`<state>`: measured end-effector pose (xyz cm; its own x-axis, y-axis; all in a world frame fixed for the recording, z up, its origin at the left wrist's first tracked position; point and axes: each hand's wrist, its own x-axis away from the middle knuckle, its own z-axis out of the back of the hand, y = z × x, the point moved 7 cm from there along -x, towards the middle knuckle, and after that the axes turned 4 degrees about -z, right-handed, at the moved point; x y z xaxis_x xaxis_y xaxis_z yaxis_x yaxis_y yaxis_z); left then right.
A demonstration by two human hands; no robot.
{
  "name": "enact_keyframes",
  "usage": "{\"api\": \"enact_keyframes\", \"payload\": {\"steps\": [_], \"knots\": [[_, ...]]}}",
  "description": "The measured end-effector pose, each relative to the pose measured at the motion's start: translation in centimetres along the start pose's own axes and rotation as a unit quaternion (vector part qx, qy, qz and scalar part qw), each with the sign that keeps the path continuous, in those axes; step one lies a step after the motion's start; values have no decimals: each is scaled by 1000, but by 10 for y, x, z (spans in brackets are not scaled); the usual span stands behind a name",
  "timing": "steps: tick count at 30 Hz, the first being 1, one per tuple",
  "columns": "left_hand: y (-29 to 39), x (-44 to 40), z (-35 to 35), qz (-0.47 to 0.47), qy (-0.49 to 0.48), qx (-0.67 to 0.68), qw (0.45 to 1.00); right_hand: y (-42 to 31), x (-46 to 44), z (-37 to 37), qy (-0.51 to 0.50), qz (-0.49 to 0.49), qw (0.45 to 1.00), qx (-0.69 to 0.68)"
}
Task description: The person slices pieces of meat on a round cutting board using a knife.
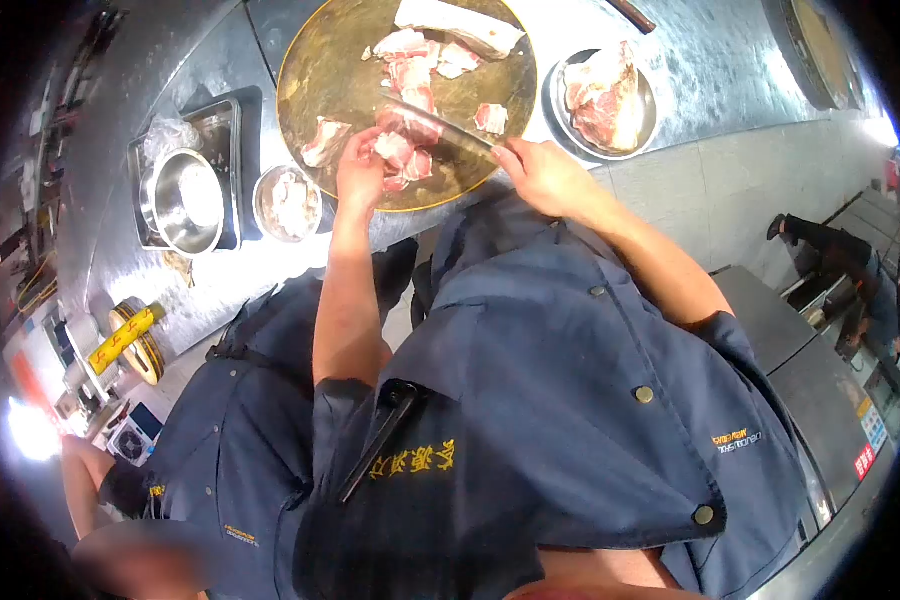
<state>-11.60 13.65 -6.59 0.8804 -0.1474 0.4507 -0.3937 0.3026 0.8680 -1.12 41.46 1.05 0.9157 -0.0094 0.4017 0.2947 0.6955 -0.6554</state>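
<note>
Atop the round, yellow-rimmed brown chopping board (315, 85) lie pink-and-white raw meat chunks (417, 165); the left hand (358, 178) touches some, its pinch impossible to tell. The right hand (542, 178) is clamped around a long steel knife (448, 130), angled over the board. Right of the board, a round silver metal bowl (568, 128) holds a large red-and-white joint (606, 105).

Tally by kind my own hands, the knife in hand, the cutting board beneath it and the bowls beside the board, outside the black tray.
Hands: 2 (left hand, right hand)
Knife: 1
Cutting board: 1
Bowls: 2 (small bowl, large bowl)
Total: 6
</note>
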Motion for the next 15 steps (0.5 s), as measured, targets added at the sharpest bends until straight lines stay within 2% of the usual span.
{"api": "enact_keyframes", "payload": {"steps": [3, 8, 10, 11, 12, 13, 14, 15], "knots": [[-12, -4, -6, 12, -42, -9, 999, 14, -7, 2, -1, -8, 1000, 5], [-17, -7, -3, 37, -47, 12, 998, 12, -1, 7, 28, -17, 999, 37], [-16, -12, -3, 19, -41, -46, 998, 8, 3, 11, 93, -2, 993, 76], [-17, -13, -5, 19, -42, -43, 998, 8, 5, 12, 93, -2, 992, 79], [-1, -11, -4, -69, 3, -182, 981, 4, 9, 17, 97, -1, 992, 76], [17, -8, -6, -155, 49, -316, 935, 1, 10, 22, 101, 0, 992, 71], [24, -4, -11, -171, 89, -380, 905, 0, 9, 25, 102, 0, 992, 74], [30, -2, -21, -171, 88, -378, 906, 0, 10, 25, 94, -4, 992, 82]]}}
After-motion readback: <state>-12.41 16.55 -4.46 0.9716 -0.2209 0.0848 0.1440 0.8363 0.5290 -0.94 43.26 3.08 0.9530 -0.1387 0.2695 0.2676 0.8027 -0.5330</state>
